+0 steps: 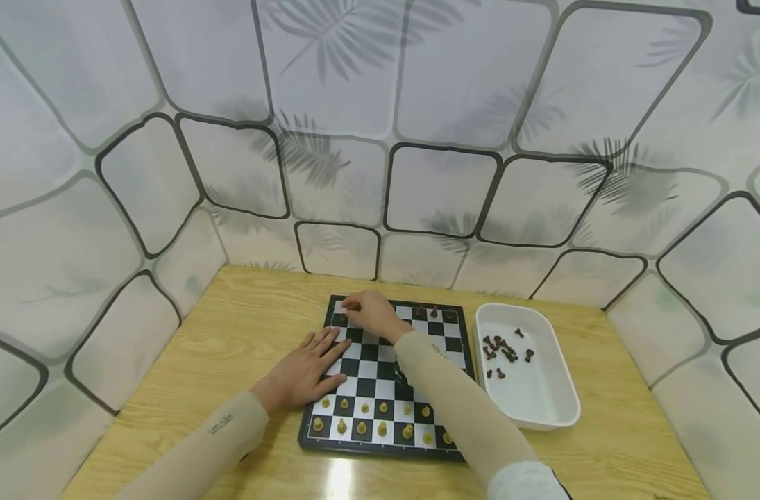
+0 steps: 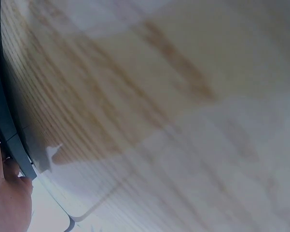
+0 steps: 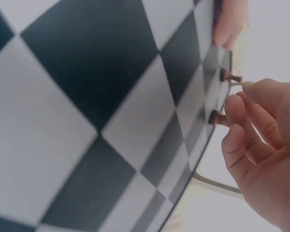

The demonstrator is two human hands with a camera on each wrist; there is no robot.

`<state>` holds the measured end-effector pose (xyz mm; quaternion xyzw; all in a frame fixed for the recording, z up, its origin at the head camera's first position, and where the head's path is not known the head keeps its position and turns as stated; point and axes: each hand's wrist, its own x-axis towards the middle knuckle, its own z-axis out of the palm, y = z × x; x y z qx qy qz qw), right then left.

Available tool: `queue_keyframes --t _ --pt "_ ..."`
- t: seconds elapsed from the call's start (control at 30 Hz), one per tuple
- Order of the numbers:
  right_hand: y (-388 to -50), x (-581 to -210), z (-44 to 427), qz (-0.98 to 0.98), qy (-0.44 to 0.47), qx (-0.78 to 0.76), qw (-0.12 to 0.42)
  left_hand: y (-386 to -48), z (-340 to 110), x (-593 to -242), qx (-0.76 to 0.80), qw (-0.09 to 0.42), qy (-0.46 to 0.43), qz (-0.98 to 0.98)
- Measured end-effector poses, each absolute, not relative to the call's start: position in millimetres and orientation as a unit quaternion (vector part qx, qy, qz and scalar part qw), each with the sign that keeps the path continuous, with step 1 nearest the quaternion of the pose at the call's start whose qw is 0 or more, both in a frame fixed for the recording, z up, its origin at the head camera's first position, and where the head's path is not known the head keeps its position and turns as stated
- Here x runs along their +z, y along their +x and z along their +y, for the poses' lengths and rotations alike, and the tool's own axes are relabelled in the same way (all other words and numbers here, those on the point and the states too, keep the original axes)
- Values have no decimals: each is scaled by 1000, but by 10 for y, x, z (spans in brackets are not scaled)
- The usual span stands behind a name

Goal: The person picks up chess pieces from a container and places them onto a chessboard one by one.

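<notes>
A black-and-white chessboard (image 1: 367, 371) lies on the wooden table. My left hand (image 1: 305, 368) rests flat on its left edge, fingers spread; only part of that hand (image 2: 9, 203) shows in the left wrist view. My right hand (image 1: 373, 314) reaches to the far left corner. There its curled thumb and forefinger pinch the top of a small dark brown chess piece (image 3: 229, 76) standing on a square. Beside it stands another dark piece (image 3: 217, 118). Yellow chess pieces (image 1: 382, 428) fill two near rows, partly hidden by my right sleeve. Several dark pieces (image 1: 434, 312) stand at the far right.
Right of the board sits a white plastic tray (image 1: 542, 396) holding several loose dark brown pieces (image 1: 501, 347). Patterned fabric walls (image 1: 442, 187) enclose the table (image 1: 230, 333) at the back and both sides.
</notes>
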<state>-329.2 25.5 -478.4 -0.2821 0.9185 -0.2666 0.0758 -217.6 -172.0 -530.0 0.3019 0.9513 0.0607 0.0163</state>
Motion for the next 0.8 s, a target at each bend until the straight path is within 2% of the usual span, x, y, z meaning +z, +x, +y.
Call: queue_keyframes --t 0.3,0.8 --pt "-3298 -4578 572 917 -249 -305 67 -2176 -1715 -5308 69 16 300 951" --pt "-3231 -4380 1322 920 -200 -338 18 -2162 -1712 -5283 67 16 302 951"
